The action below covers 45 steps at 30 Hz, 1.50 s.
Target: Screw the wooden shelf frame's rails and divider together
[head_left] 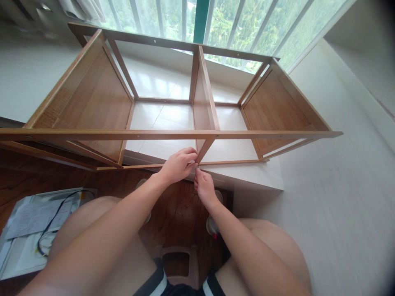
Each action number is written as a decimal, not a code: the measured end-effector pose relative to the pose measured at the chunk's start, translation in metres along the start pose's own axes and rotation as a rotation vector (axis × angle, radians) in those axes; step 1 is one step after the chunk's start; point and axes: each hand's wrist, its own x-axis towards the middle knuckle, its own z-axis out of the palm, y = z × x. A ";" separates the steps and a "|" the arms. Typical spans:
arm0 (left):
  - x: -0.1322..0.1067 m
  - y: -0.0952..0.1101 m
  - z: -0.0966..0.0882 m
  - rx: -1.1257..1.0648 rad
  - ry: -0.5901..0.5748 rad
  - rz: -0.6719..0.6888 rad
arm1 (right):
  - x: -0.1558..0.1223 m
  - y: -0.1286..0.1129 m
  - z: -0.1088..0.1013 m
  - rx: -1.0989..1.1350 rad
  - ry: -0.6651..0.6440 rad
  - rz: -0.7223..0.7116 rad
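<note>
A brown wooden cabinet frame (173, 135) with an upright middle divider (207, 94) stands before me. Where the divider's front post (205, 150) meets the lower front rail (230, 163), both my hands come together. My left hand (179, 165) is at the joint, its fingers closed against the wood; whether they hold anything is hidden. Just below, my right hand (205, 187) pinches something thin and small under the rail, too small to name.
The frame rests on a pale window ledge (259, 174). At the left, papers (40, 218) and a black cable (51, 224) lie on a white box (21, 263). A low stool (194, 263) is beneath me on the dark wood floor (175, 209).
</note>
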 end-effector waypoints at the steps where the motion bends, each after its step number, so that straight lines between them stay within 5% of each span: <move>1: 0.000 0.001 -0.001 0.000 -0.004 -0.015 | 0.000 0.000 -0.001 -0.029 -0.007 -0.011; 14: 0.004 0.002 -0.013 0.096 -0.117 -0.131 | -0.014 -0.010 -0.025 -0.513 -0.208 -0.256; 22: 0.006 0.023 0.006 0.209 0.101 -0.493 | -0.025 -0.019 -0.023 -0.612 -0.288 -0.276; 34: 0.012 0.017 0.006 0.102 0.156 -0.467 | -0.039 -0.014 -0.018 -0.737 -0.362 -0.266; 45: 0.010 0.003 -0.022 0.043 0.061 -0.602 | -0.037 -0.021 -0.031 -0.821 -0.378 -0.270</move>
